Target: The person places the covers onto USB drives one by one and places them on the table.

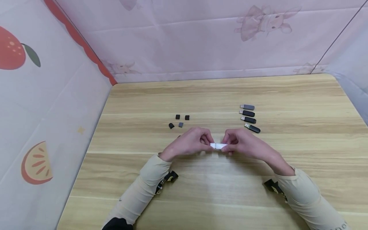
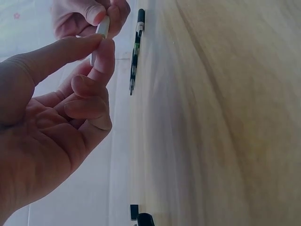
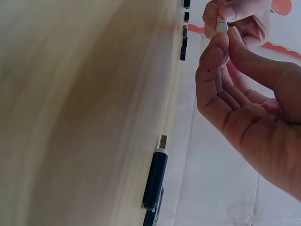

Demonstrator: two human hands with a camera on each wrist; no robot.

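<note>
A small white USB stick (image 1: 218, 146), with a seam across it near its left end, is held level between both hands over the front-middle of the table. My left hand (image 1: 191, 140) pinches its left end between thumb and index finger. At the other end, the thumb and index finger of my right hand (image 1: 247, 142) grip it. In the left wrist view, the white stick (image 2: 103, 27) appears edge-on between the fingertips. The right wrist view shows its pale body (image 3: 221, 25) too, with the ends covered by fingers.
Several uncapped USB sticks (image 1: 248, 120) lie in a column beyond my right hand, the top one grey (image 1: 247, 107). Black caps (image 1: 177, 117) and a grey cap (image 1: 180, 124) lie beyond my left hand. Printed cloth (image 1: 184, 48) hangs behind the wooden table (image 1: 215, 198).
</note>
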